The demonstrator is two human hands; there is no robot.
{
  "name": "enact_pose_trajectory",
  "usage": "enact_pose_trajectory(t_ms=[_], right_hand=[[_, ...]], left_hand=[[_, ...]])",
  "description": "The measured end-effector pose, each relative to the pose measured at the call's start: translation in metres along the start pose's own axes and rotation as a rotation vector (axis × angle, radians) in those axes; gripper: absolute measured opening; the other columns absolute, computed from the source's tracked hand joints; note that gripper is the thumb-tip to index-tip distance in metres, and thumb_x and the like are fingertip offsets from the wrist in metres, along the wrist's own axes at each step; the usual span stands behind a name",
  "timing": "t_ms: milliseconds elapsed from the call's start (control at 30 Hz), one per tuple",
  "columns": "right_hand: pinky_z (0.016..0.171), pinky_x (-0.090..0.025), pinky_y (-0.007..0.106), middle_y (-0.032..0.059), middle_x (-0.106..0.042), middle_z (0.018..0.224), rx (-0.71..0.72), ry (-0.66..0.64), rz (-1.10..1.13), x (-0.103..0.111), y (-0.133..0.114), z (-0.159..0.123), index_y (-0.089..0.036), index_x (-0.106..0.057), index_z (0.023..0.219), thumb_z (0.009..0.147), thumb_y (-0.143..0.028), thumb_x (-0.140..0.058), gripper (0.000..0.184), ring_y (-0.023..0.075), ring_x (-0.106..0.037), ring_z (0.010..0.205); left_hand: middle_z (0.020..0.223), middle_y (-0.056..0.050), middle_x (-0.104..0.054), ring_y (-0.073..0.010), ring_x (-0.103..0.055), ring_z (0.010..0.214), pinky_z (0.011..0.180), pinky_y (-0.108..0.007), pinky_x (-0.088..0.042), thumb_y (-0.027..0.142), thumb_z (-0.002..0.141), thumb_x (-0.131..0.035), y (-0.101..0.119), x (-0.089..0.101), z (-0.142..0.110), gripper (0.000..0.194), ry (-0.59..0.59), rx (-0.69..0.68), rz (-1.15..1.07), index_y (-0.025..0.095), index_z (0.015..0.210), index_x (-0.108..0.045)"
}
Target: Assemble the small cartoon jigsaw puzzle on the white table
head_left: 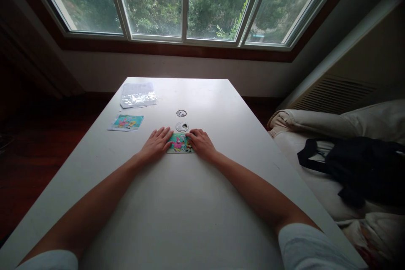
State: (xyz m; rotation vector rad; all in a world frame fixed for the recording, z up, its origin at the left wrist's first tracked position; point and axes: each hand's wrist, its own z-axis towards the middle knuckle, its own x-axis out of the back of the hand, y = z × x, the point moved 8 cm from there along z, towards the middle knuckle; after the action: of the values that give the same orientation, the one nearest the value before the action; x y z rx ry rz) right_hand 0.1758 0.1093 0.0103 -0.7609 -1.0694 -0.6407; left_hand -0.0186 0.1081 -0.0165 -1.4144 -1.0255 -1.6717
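A small colourful cartoon puzzle (180,143) lies flat in the middle of the white table (202,202). My left hand (156,144) rests palm down against the puzzle's left edge, fingers stretched out and flat. My right hand (201,143) lies flat against its right edge, fingers also extended. Both hands touch the puzzle from the sides and hold nothing. Just beyond the puzzle sit two small round discs, the nearer disc (182,127) and the farther disc (181,113).
A printed cartoon picture sheet (126,122) lies to the left on the table, with a clear plastic bag (138,95) behind it. A sofa with a black bag (354,168) stands to the right. Large windows (186,4) face the table's far end.
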Motion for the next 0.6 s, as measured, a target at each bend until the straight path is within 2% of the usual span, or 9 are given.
enact_pose_trajectory(t_ms=[133, 233, 333, 400, 467, 600], right_hand=[[0.103, -0.042, 0.038, 0.0091, -0.061, 0.132, -0.015, 0.017, 0.021, -0.001, 0.003, 0.000, -0.025, -0.065, 0.131, 0.104, -0.027, -0.048, 0.031, 0.0247, -0.050, 0.120], [0.104, -0.041, 0.039, 0.0097, -0.061, 0.133, -0.017, 0.014, 0.024, -0.001, 0.003, 0.000, -0.024, -0.064, 0.132, 0.104, -0.028, -0.049, 0.032, 0.0248, -0.051, 0.121], [0.106, -0.041, 0.041, 0.0111, -0.060, 0.136, -0.001, 0.008, 0.012, 0.001, 0.000, -0.001, -0.022, -0.062, 0.135, 0.103, -0.032, -0.049, 0.036, 0.0260, -0.050, 0.124], [0.108, -0.040, 0.042, 0.0118, -0.059, 0.138, 0.006, 0.001, 0.008, 0.001, -0.001, -0.002, -0.020, -0.061, 0.137, 0.103, -0.034, -0.049, 0.038, 0.0264, -0.050, 0.126], [0.110, -0.040, 0.043, 0.0122, -0.058, 0.141, 0.007, -0.017, 0.008, 0.000, -0.001, -0.002, -0.020, -0.060, 0.139, 0.103, -0.036, -0.049, 0.040, 0.0267, -0.049, 0.129], [0.111, -0.040, 0.044, 0.0125, -0.058, 0.143, 0.008, -0.044, 0.012, -0.002, -0.002, -0.001, -0.020, -0.059, 0.141, 0.104, -0.038, -0.048, 0.043, 0.0267, -0.049, 0.132]], left_hand=[[0.165, -0.006, -0.037, -0.0274, -0.031, 0.153, 0.125, -0.050, -0.026, 0.045, 0.107, -0.030, 0.002, 0.008, -0.001, 0.054, 0.051, -0.009, -0.009, 0.025, 0.156, -0.043], [0.163, -0.007, -0.039, -0.0264, -0.032, 0.153, 0.126, -0.047, -0.025, 0.042, 0.106, -0.034, 0.017, 0.013, -0.003, 0.052, 0.067, -0.082, -0.022, 0.022, 0.152, -0.048], [0.168, -0.007, -0.030, -0.0266, -0.025, 0.156, 0.128, -0.048, -0.019, 0.057, 0.104, -0.035, 0.037, 0.008, -0.008, 0.065, -0.009, -0.202, -0.041, 0.023, 0.160, -0.035], [0.171, -0.006, -0.022, -0.0274, -0.019, 0.158, 0.129, -0.050, -0.015, 0.063, 0.103, -0.032, 0.042, 0.004, -0.009, 0.073, -0.048, -0.209, -0.047, 0.024, 0.164, -0.025], [0.171, -0.005, -0.018, -0.0279, -0.014, 0.159, 0.129, -0.051, -0.012, 0.067, 0.103, -0.029, 0.038, 0.001, -0.009, 0.075, -0.075, -0.180, -0.046, 0.025, 0.165, -0.021], [0.172, -0.007, -0.014, -0.0281, -0.012, 0.159, 0.128, -0.052, -0.010, 0.068, 0.102, -0.025, 0.018, -0.002, -0.005, 0.077, -0.076, -0.059, -0.036, 0.025, 0.165, -0.020]])
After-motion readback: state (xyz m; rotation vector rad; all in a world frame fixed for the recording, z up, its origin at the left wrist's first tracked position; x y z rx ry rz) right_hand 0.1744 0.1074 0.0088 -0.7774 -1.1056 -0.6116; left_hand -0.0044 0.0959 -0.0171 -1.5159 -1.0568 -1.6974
